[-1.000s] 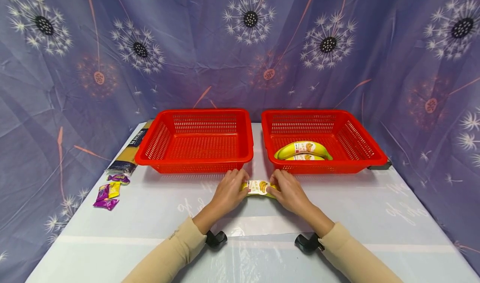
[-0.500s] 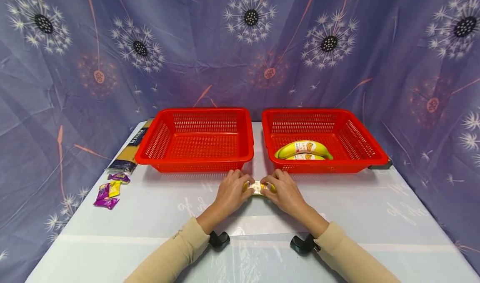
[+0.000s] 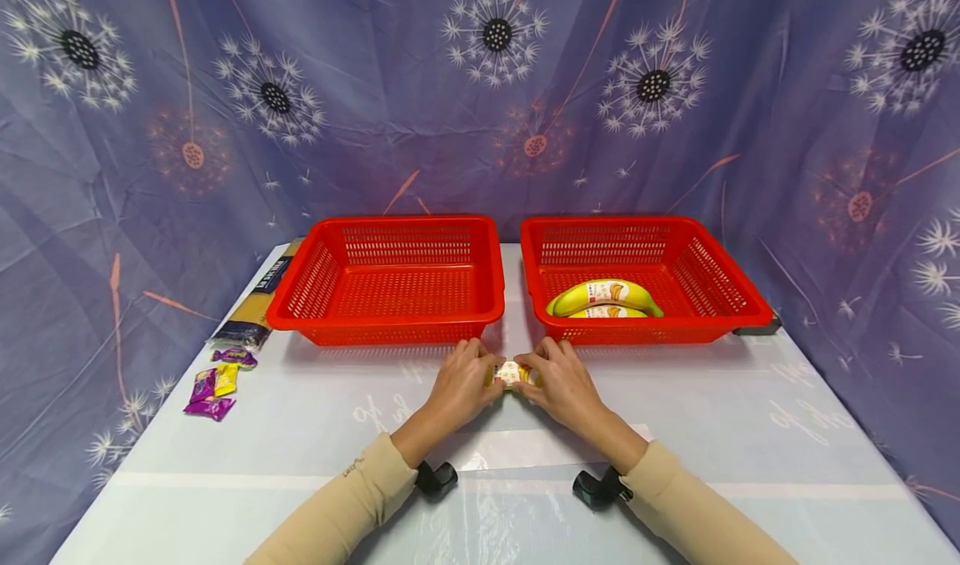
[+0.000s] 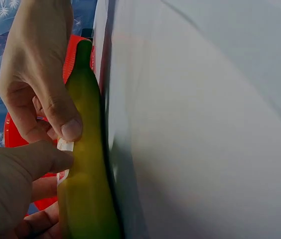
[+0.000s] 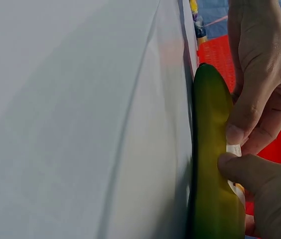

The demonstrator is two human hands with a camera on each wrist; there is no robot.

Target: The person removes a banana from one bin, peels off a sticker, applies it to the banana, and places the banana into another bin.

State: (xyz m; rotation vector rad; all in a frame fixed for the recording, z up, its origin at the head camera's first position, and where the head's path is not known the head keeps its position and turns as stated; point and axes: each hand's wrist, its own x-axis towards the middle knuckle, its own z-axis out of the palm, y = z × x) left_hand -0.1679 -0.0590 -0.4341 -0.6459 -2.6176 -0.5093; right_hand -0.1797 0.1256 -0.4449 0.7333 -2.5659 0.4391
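A banana (image 3: 512, 374) with a white label lay on the table (image 3: 750, 432), just near of the gap between two red baskets (image 3: 386, 277). The left hand (image 3: 459, 386) and right hand (image 3: 564, 388) met over its middle, fingers curled and pinching it from either side, knuckles nearly touching, both forearms angled inward.

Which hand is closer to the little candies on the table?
Left. The left hand grips the labelled yellow banana, on the same side as the purple-and-yellow wrapped candies; the right hand lies farther away.
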